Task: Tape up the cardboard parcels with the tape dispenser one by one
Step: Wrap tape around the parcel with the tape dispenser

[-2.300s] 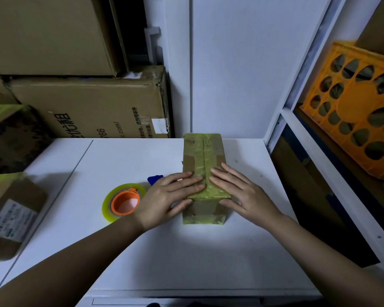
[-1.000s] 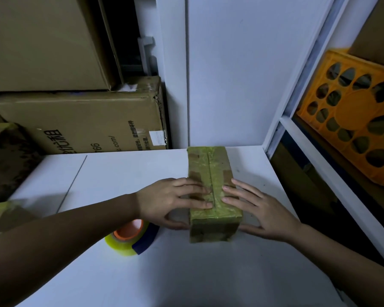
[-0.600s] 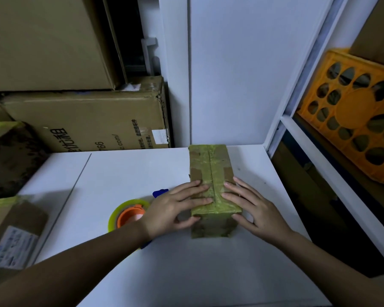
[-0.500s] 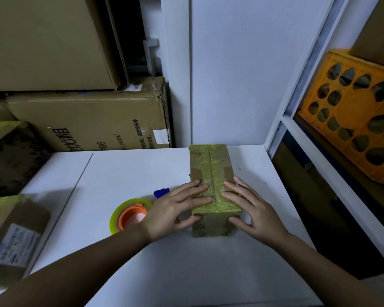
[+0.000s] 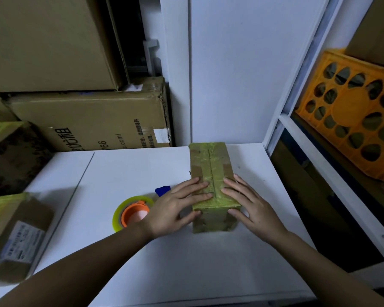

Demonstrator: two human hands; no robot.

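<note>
A small cardboard parcel (image 5: pixel 211 165) wrapped in yellowish tape lies lengthwise on the white table (image 5: pixel 124 173). My left hand (image 5: pixel 175 207) presses flat on its near left top, thumb against the left side. My right hand (image 5: pixel 251 204) lies flat on the near right top, thumb at the near right corner. The tape dispenser (image 5: pixel 132 212), a yellow tape roll on an orange core with a blue handle, lies on the table just left of my left hand.
Another taped parcel with a label (image 5: pixel 13 238) sits at the table's left edge. Large cardboard boxes (image 5: pixel 93 120) are stacked at the back left. An orange crate (image 5: pixel 353 114) stands on the white shelf (image 5: pixel 333 173) to the right.
Both hands have stayed flat on the parcel's near end and slid only slightly along the tape. The parcel and the dispenser have not moved on the table; the view has shifted a little.
</note>
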